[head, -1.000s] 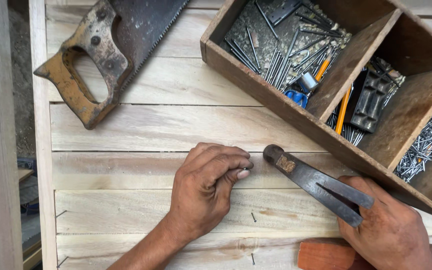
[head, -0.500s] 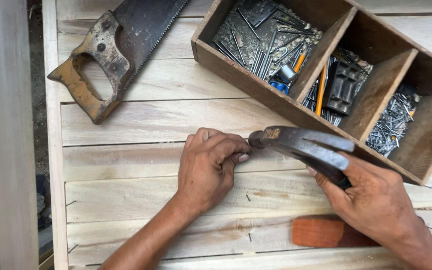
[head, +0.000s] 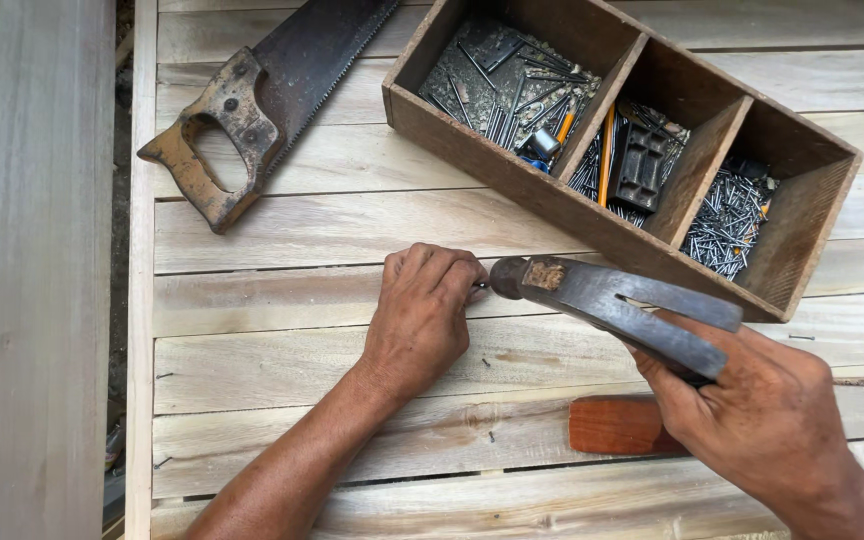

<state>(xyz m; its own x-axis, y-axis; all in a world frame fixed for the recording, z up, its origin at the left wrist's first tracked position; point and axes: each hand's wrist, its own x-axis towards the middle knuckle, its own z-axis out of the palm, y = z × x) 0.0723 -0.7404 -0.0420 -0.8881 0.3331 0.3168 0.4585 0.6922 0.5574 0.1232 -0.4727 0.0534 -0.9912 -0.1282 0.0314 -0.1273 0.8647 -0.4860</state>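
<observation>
My left hand [head: 420,316] rests on pale wooden planks [head: 282,230], its fingertips pinching a small nail [head: 479,286] upright on a plank. My right hand [head: 757,415] grips a claw hammer [head: 612,305] near its metal head; the reddish wooden handle [head: 617,425] sticks out to the left below the hand. The hammer's striking face sits right beside the nail, just to the right of my left fingertips.
A wooden box [head: 624,140] with three compartments of nails and small tools lies at the upper right. A rusty hand saw [head: 262,100] with a worn wooden grip lies at the upper left. Several nail heads dot the planks. A grey board [head: 32,270] runs along the left.
The hammer head swung left and down until it reached the nail by my left fingertips. The view shifted slightly; my left hand kept its hold on the nail.
</observation>
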